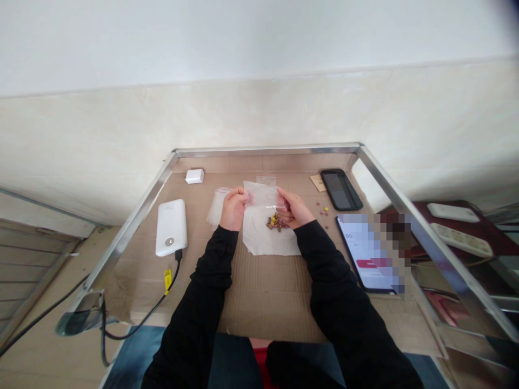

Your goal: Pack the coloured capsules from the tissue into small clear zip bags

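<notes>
Head view: flat, whitish, translucent bag [261, 194], seemingly thin plastic.

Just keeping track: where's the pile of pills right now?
In the head view, the pile of brown and yellow pills lies slightly right of centre on the white sheet, close to the right hand and just below the clear plastic bag.
</notes>
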Available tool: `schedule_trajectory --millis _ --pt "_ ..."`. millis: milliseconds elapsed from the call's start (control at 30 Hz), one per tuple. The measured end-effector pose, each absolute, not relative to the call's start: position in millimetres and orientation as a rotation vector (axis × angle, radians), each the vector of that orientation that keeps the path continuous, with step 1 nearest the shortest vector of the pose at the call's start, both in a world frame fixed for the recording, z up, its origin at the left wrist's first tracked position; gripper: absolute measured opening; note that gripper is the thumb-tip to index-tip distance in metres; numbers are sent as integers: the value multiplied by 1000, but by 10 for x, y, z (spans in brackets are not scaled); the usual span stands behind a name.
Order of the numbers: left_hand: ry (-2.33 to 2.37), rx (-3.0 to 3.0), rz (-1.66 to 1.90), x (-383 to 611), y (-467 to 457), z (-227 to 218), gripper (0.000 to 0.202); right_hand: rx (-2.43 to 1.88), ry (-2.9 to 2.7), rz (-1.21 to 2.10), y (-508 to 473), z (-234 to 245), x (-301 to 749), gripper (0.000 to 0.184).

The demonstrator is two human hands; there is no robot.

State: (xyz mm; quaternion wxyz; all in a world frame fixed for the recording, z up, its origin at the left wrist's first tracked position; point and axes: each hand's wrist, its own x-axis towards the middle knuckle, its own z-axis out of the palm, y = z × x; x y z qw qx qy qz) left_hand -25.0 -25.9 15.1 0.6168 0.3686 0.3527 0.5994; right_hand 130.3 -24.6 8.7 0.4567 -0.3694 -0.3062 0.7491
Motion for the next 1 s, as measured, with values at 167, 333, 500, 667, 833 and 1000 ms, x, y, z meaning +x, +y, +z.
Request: schedule_trajectory --millis 167,333,500,667,833,1000 --pt "896 676 1311 -299 -185 87 32 -893 -834 1829 -269 92 1335 41" --pt "930 754 1052 -309 -201 92 37 -928 -1024 1846 -312 91 1337 41" --pt "859 926 946 -267 -257 69 36 -1000 -1030 1738 -298 67 1312 39" --pt "817 1015 918 -232 -282 62 34 -1045 -838 1532 -250 80 1301 40" --pt "818 1056 977 -230 -295 87 31 -1030 -771 1491 -221 82 1337 42" --pt "877 1031 1109 -251 -296 130 33 -1036 -722 1458 -221 70 1329 41"
